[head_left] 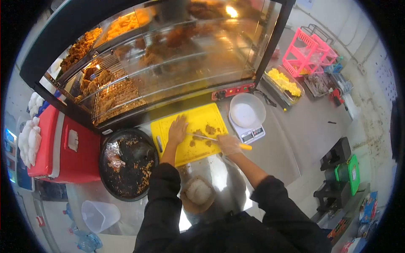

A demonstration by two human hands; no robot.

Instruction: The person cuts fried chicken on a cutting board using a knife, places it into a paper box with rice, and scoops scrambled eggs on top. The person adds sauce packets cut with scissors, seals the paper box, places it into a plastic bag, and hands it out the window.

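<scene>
Right hand (229, 144) closed round knife (242, 146); likely light, stiff; best held by yellow handle (247, 147); left hand (177, 130) spread flat; brown pieces (209, 129) between hands probably soft, crumbly

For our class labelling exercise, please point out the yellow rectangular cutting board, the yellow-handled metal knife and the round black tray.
Yellow rectangular cutting board (201, 117): head view, bare upper part.
Yellow-handled metal knife (245, 147): head view, end of the handle.
Round black tray (131, 158): head view, bare base near its middle.

Right hand (229, 144) holds knife (245, 146) (yellow-handled) over board (202, 114).
</scene>
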